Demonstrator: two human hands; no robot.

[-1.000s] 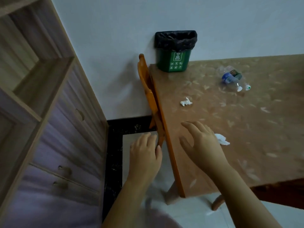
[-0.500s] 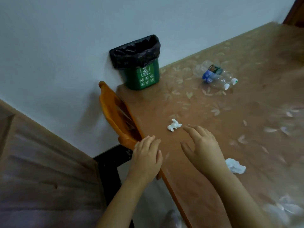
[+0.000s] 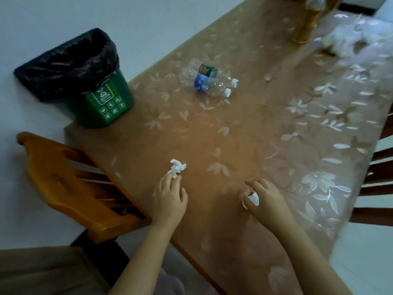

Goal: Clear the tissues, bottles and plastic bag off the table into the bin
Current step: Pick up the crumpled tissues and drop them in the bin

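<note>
My left hand [image 3: 170, 199] pinches the near end of a small crumpled white tissue [image 3: 177, 166] lying on the brown table [image 3: 244, 128]. My right hand [image 3: 265, 199] is curled around a second white tissue [image 3: 253, 198], mostly hidden under the fingers. Two empty clear plastic bottles [image 3: 209, 80] lie side by side further back. A green bin with a black liner [image 3: 85, 79] stands at the table's far left corner against the wall. A crumpled clear plastic bag [image 3: 348, 37] lies blurred at the far right.
An orange wooden chair [image 3: 70, 184] is pushed against the table's left edge. A golden vase base [image 3: 306, 24] stands near the plastic bag. Dark chair slats [image 3: 380, 173] show past the table's right edge. A white wall [image 3: 148, 22] backs the table.
The view swung right over the table. My left hand moved off the chair edge onto the small tissue and pinched it. My right hand closed over the other tissue.
</note>
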